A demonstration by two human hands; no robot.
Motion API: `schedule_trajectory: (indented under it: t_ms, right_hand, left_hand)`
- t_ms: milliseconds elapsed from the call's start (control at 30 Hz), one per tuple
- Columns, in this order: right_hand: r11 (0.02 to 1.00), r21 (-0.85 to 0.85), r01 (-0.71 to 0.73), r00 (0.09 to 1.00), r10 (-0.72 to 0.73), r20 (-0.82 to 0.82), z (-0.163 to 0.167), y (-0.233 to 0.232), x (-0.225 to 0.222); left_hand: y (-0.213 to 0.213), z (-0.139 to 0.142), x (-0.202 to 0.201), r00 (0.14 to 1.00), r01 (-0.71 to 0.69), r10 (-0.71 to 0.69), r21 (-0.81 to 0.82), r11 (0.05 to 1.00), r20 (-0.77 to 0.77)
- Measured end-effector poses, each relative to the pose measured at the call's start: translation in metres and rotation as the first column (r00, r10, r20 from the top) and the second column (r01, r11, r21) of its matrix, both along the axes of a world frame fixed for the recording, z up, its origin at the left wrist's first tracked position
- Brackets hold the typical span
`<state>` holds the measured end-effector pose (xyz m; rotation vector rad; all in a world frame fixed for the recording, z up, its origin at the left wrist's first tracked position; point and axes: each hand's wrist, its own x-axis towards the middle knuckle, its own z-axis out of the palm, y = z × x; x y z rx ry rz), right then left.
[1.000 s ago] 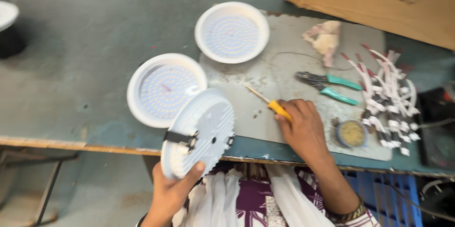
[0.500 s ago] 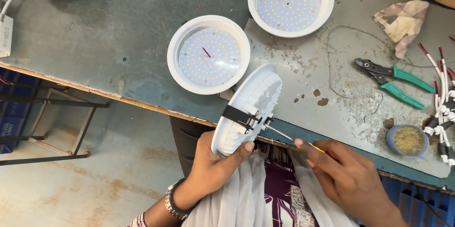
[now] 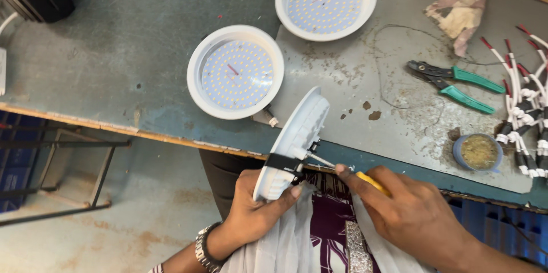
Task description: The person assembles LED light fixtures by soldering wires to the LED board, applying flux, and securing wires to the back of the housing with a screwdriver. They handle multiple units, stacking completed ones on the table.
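Observation:
My left hand [image 3: 251, 210] grips a round white lamp housing [image 3: 294, 139] on edge, its back turned to the right, just in front of the table edge. A black clip crosses its lower part. My right hand [image 3: 408, 210] holds a yellow-handled screwdriver [image 3: 342, 169]; its metal tip touches the back of the housing near the clip. Two white round LED lamps lie face up on the table: one [image 3: 235, 71] just beyond the held housing, one [image 3: 325, 0] further back.
Green-handled pliers [image 3: 454, 82] lie on the metal sheet [image 3: 342, 73] to the right. A small blue tin of paste [image 3: 478, 152] sits near the edge. A bundle of white wired connectors [image 3: 525, 107] is at far right. A crumpled rag [image 3: 459, 13] lies behind.
The view has drifted slightly. My right hand brought the screwdriver tip in against the back of the housing. My left hand keeps holding the housing on edge.

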<state>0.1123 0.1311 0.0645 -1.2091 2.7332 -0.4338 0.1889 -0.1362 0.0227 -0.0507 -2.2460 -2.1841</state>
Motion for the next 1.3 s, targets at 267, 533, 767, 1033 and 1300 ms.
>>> schedule_trajectory:
  t_ms: [267, 533, 767, 1033, 1300]
  right_hand:
    - [0.888, -0.093, 0.451, 0.338, -0.074, 0.938, -0.019, -0.005, -0.028]
    - [0.991, -0.042, -0.128, 0.949, 0.110, -0.296, -0.002, -0.015, 0.000]
    - [0.825, -0.403, 0.397, 0.571, 0.121, 0.812, -0.047, -0.014, -0.023]
    - [0.891, -0.223, 0.395, 0.916, -0.364, 0.166, -0.038, -0.013, -0.049]
    - [0.845, -0.419, 0.333, 0.891, -0.427, -0.154, -0.023, 0.025, -0.073]
  left_hand:
    - [-0.006, -0.015, 0.007, 1.000, -0.002, 0.002, 0.108, 0.994, 0.005]
    - [0.004, -0.011, 0.010, 0.983, -0.179, 0.172, 0.147, 0.973, 0.062]
    - [0.003, -0.010, 0.001, 0.948, -0.317, 0.297, 0.389, 0.865, 0.112]
    - [0.004, -0.023, -0.019, 0.929, -0.287, 0.370, 0.584, 0.759, -0.024]
    - [0.022, -0.028, -0.032, 0.964, -0.197, 0.263, 0.602, 0.774, -0.024]
